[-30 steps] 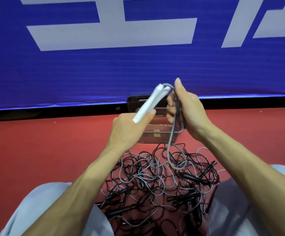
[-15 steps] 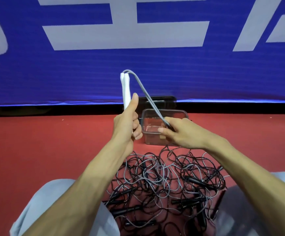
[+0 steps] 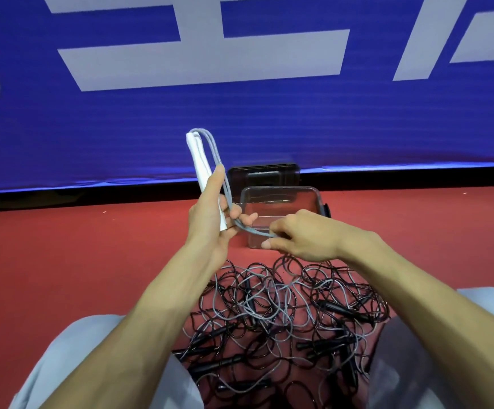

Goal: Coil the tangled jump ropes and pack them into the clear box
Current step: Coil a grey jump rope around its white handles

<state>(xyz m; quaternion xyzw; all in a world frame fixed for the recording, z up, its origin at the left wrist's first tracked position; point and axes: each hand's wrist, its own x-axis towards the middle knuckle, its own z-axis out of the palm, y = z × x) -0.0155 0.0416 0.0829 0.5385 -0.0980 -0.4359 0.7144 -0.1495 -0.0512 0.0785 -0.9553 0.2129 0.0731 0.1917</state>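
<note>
Since half a second ago the gray rope (image 3: 254,230) has been drawn in from a single slanted strand to 2 strands lying close along the white handles (image 3: 198,160), and the right hand (image 3: 305,234) has moved a little nearer the left hand (image 3: 207,219).

From the head camera, the left hand is raised in front of the blue banner (image 3: 269,128), its fingers and thumb wrapped round the lower part of the white handles, which stand nearly upright. The rope leaves their top, bends over, runs down past the left fingers and crosses to the right hand, which pinches it between thumb and curled fingers. That hand hovers just in front of the clear box (image 3: 281,189).

The box sits on the red floor (image 3: 62,261) with nothing visible inside (its dark lid (image 3: 265,172) leans against the banner just behind it). Nearer the camera, between the person's knees in light trousers (image 3: 62,364), lies the tangled pile (image 3: 284,308) of black and gray ropes with black handles.
</note>
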